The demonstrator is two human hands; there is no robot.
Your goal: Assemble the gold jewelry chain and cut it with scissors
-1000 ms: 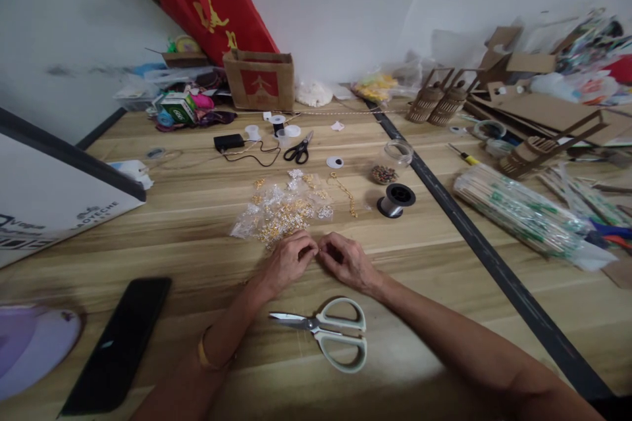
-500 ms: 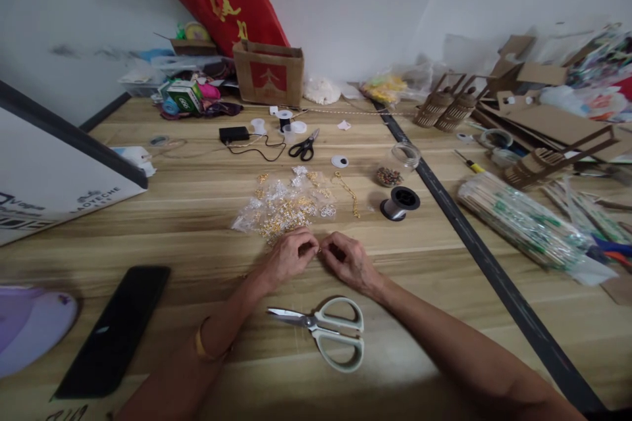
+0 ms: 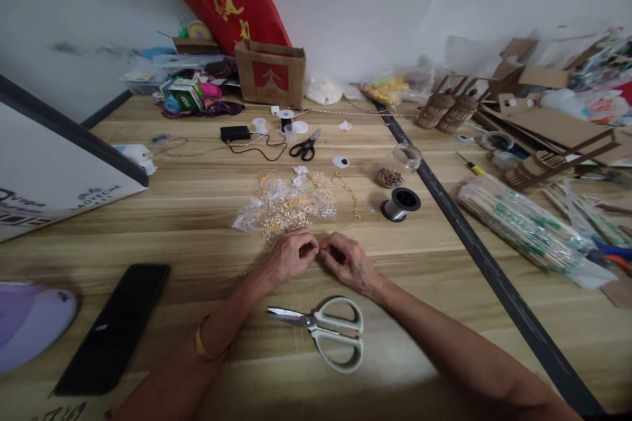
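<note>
My left hand [image 3: 293,254] is closed in a pinch, thumb against fingertips. Facing it, my right hand [image 3: 348,262] pinches too, and the two sets of fingertips nearly meet. Whatever they hold is too small to make out. Just beyond my left hand lies a heap of gold and silver jewelry findings [image 3: 289,214], partly in clear plastic bags. A gold chain [image 3: 349,194] lies farther back, with a spool of thin wire [image 3: 399,204] to its right. Close to me, white-handled scissors [image 3: 316,332] rest on the table below both hands.
A clear jar of beads [image 3: 390,175] lies behind the spool. Black scissors [image 3: 306,146] and a black adapter [image 3: 235,133] are farther back. A dark phone [image 3: 113,329] lies at left near a white box [image 3: 64,171]. Packaged sticks [image 3: 528,223] lie right of a dark strip [image 3: 469,243].
My fingertips have drawn very slightly closer together. Both hands stay pinched in nearly the same place, and the view has shifted a little.
</note>
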